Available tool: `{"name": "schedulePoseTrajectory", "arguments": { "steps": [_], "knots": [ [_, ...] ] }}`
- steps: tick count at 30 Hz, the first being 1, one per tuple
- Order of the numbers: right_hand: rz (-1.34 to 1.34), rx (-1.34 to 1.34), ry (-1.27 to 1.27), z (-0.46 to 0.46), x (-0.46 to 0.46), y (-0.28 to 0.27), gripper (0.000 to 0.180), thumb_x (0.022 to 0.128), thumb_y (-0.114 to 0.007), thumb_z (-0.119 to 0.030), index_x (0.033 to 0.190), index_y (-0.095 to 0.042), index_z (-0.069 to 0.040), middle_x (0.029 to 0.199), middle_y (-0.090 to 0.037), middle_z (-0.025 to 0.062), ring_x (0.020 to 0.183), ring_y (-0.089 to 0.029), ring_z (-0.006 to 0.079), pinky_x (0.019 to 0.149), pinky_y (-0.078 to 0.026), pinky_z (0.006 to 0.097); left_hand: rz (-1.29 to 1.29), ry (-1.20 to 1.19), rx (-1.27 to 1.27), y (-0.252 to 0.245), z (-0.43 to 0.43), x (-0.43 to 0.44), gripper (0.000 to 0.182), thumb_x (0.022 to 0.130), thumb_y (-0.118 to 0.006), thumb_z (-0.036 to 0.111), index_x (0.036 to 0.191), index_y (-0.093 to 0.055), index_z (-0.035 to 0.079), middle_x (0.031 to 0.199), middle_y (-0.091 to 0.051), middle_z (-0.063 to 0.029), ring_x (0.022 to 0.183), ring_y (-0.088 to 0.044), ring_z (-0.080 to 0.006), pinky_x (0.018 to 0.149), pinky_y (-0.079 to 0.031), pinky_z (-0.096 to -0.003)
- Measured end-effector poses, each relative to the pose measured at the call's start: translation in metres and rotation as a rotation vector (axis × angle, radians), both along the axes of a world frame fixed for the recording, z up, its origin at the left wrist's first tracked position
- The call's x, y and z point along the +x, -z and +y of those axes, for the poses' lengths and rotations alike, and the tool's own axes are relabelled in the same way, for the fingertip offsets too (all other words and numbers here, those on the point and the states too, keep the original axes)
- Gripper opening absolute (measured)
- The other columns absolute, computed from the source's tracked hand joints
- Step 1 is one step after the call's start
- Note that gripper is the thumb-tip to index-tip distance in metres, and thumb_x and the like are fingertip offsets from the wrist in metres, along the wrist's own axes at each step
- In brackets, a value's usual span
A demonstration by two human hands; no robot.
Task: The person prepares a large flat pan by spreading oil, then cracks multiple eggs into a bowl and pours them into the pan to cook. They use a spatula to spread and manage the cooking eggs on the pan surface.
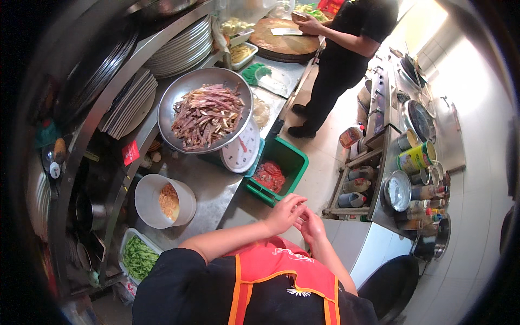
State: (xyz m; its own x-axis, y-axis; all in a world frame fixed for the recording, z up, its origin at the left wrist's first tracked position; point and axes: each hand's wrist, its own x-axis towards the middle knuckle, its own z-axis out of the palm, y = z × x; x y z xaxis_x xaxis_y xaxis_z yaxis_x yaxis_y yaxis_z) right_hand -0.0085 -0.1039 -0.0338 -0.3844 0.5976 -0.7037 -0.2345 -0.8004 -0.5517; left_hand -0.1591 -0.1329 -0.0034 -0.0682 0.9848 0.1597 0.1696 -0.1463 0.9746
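Note:
My left hand (285, 210) and my right hand (313, 228) meet in front of the red apron (264, 264), fingertips touching. The right palm is partly turned up, and the left fingers overlap its fingers. I see no object in either hand. Beyond them stands a green plastic bin (298, 162) with crumpled red material (270, 176) inside. To the left, a wide metal bowl (165, 109) rests on a dial kitchen scale (242, 152) and holds a heap of reddish-brown strips (207, 115), apparently meat. A white plastic tub (148, 203) of small orange-pink pieces (168, 201) is nearer me.
A tray of cut green vegetables (140, 256) is at lower left, below shelves of stacked plates (183, 48). Ahead, a person in black (337, 65) stands beside a round chopping board (280, 36). Bottles, tins and a stove (386, 101) line the right side.

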Motion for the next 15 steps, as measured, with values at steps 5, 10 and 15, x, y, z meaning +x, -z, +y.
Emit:
{"name": "schedulePoseTrajectory", "arguments": {
  "steps": [5,10,15],
  "knots": [
    [0.022,0.109,0.036,-0.035,0.019,0.018,0.047,0.096,-0.033,-0.041,0.129,-0.04,-0.008,0.124,-0.05,0.0112,0.102,-0.056,0.0241,0.09,-0.045,0.0386,0.21,0.152,0.307,-0.016,-0.017,0.044,0.034,0.083,-0.059,0.02,0.113,-0.055,0.004,0.111,-0.053,-0.0142,0.102,-0.053,-0.03,0.086,-0.044,-0.0371],
    [0.135,0.058,0.09,-0.089,0.072,0.022,0.057,0.094,-0.03,-0.049,0.133,-0.037,-0.008,0.13,-0.045,0.0126,0.113,-0.048,0.0241,0.096,-0.04,0.0402,0.232,0.436,0.628,-0.036,-0.041,0.125,0.047,0.082,-0.06,0.036,0.117,-0.054,0.006,0.116,-0.051,-0.0148,0.105,-0.05,-0.033,0.091,-0.04,-0.0442],
    [0.696,0.176,0.238,-0.149,0.144,0.027,0.067,0.092,-0.026,-0.058,0.136,-0.033,-0.008,0.136,-0.039,0.0139,0.123,-0.04,0.0241,0.102,-0.034,0.0418,0.311,0.869,0.83,-0.029,-0.082,0.197,0.053,0.081,-0.056,0.044,0.12,-0.054,0.009,0.125,-0.048,-0.0164,0.114,-0.046,-0.0363,0.097,-0.035,-0.0482]
  ]
}}
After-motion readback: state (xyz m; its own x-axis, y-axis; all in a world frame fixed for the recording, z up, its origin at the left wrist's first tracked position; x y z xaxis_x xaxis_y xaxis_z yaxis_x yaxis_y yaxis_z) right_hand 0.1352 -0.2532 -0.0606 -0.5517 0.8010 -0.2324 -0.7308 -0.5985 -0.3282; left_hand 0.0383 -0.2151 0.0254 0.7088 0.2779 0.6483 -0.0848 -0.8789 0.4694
